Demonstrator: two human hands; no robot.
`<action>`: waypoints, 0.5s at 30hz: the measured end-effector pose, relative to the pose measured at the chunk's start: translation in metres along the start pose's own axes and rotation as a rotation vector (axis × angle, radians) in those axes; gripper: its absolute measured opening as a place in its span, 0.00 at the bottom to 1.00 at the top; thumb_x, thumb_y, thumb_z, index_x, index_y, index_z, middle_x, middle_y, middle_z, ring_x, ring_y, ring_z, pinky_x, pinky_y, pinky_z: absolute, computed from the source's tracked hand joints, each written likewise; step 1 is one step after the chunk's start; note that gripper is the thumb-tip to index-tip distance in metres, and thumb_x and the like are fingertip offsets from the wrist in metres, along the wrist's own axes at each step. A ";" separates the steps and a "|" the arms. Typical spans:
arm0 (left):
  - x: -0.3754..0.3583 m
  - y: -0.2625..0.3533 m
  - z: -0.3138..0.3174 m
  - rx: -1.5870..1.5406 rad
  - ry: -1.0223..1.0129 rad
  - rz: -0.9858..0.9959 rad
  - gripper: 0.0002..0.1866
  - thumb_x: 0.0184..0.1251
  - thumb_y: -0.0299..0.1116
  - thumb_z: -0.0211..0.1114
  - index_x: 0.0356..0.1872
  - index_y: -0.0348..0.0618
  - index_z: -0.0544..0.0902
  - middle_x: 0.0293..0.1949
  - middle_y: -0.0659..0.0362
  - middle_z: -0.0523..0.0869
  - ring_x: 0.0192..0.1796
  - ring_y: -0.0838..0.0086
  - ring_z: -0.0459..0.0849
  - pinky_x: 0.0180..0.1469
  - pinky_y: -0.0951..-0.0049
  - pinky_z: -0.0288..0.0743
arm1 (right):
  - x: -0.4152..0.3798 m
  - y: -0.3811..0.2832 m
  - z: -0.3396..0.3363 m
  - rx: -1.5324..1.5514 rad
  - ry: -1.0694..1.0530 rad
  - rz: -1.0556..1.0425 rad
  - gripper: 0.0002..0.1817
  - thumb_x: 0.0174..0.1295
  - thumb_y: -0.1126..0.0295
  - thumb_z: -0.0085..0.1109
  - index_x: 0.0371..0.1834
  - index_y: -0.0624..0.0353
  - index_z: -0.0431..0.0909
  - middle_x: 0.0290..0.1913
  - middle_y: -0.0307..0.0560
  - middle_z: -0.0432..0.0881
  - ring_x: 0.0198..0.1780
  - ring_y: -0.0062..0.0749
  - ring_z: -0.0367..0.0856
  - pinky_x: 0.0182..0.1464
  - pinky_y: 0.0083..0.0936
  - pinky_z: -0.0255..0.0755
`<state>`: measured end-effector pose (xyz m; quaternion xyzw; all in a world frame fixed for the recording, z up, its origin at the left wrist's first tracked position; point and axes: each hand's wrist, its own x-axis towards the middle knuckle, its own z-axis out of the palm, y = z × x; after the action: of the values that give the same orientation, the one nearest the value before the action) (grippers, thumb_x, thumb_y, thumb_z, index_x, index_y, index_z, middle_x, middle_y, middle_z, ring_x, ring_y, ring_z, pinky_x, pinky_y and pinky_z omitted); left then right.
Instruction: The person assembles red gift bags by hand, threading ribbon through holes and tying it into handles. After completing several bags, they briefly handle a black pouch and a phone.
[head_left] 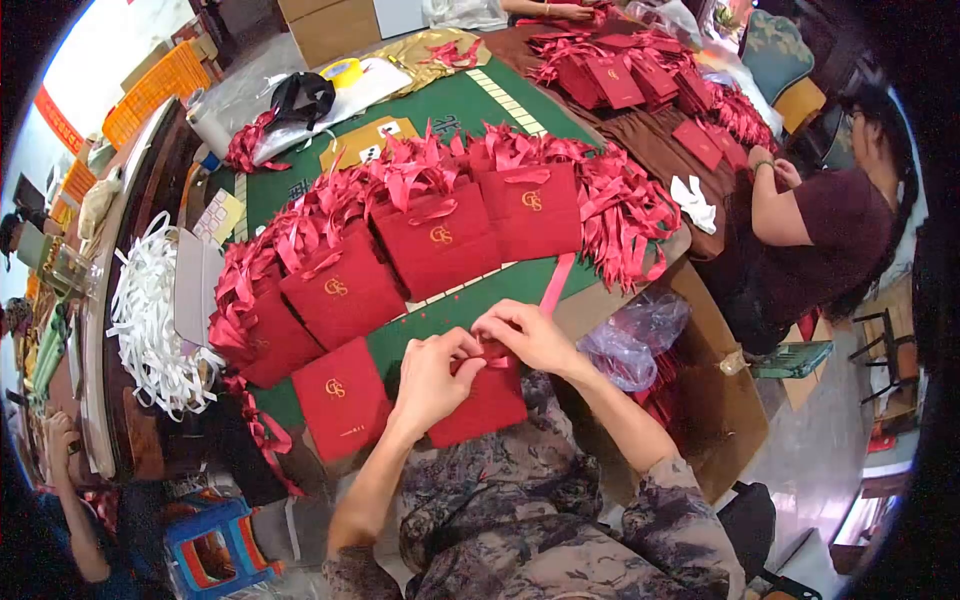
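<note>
A red gift bag (480, 412) lies at the table's near edge, against my front. Over its top edge, my left hand (436, 378) has thumb and fingers pinched together. My right hand (525, 335) is closed just beside it, fingertips on the red ribbon at the bag's top. A length of pink-red ribbon (558, 283) runs up from behind my right hand. Left of my hands lies another red bag (342, 398) with a gold monogram. Rows of finished-looking red bags with ribbon handles (440, 235) stand beyond my hands.
White ribbons (165, 320) spill from a box at left. A carton (735, 440) with clear plastic (640, 340) stands at right. A co-worker (820, 220) sits at right near piled red bags (620, 78). A blue stool (215, 545) is lower left.
</note>
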<state>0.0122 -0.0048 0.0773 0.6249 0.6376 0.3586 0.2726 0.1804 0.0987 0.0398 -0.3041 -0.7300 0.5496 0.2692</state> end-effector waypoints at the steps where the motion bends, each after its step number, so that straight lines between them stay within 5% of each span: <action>1: 0.001 0.000 -0.003 -0.062 0.005 -0.031 0.07 0.58 0.24 0.72 0.35 0.36 0.83 0.28 0.53 0.88 0.32 0.69 0.89 0.37 0.70 0.80 | -0.004 -0.006 -0.004 -0.074 0.072 -0.066 0.14 0.70 0.62 0.61 0.42 0.64 0.83 0.36 0.48 0.86 0.39 0.36 0.86 0.43 0.32 0.76; 5: 0.009 -0.011 -0.010 0.002 0.125 -0.039 0.07 0.57 0.24 0.73 0.35 0.35 0.83 0.30 0.53 0.88 0.35 0.71 0.89 0.39 0.71 0.79 | -0.037 -0.025 -0.032 -0.399 -0.007 0.016 0.11 0.71 0.63 0.60 0.43 0.61 0.82 0.34 0.50 0.85 0.39 0.38 0.85 0.42 0.34 0.76; 7: 0.015 -0.023 -0.008 0.016 0.141 -0.030 0.08 0.57 0.26 0.73 0.34 0.36 0.83 0.31 0.53 0.88 0.35 0.68 0.89 0.39 0.70 0.80 | -0.056 -0.019 -0.038 -0.634 0.062 -0.209 0.12 0.68 0.62 0.63 0.41 0.60 0.82 0.34 0.53 0.83 0.40 0.49 0.83 0.43 0.39 0.74; 15: 0.035 -0.044 0.020 0.094 0.149 -0.051 0.10 0.55 0.31 0.73 0.34 0.40 0.82 0.31 0.53 0.88 0.35 0.61 0.89 0.41 0.60 0.77 | -0.085 -0.027 -0.029 -0.652 0.135 -0.296 0.09 0.62 0.67 0.68 0.37 0.60 0.82 0.31 0.45 0.82 0.38 0.42 0.83 0.51 0.37 0.72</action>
<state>-0.0010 0.0342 0.0341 0.5921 0.6880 0.3667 0.2040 0.2546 0.0486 0.0681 -0.3008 -0.8836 0.2216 0.2823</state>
